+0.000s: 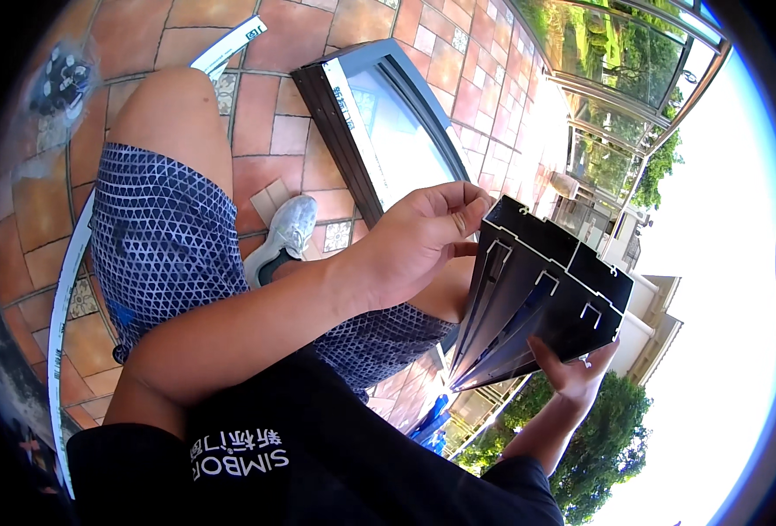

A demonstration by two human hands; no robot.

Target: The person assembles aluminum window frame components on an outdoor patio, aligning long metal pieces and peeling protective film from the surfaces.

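A long black metal profile (528, 307) slants toward me. Its near end shows an open hollow section with thin inner walls and slots. My left hand (427, 232) is closed in a pinch at the upper left corner of that end. Whether its fingertips grip the edge itself or something thin along it cannot be made out. My right hand (576, 373) is wrapped round the lower right side of the profile, with the thumb lying against its face and the other fingers partly hidden.
A dark framed window sash (353, 149) with a pale panel lies on the tiled floor (261, 114) beyond my left hand. White printed strips (64, 324) curve along the left. My shoe (291, 228) rests near a small cardboard piece (268, 200). A glass railing (625, 114) stands behind.
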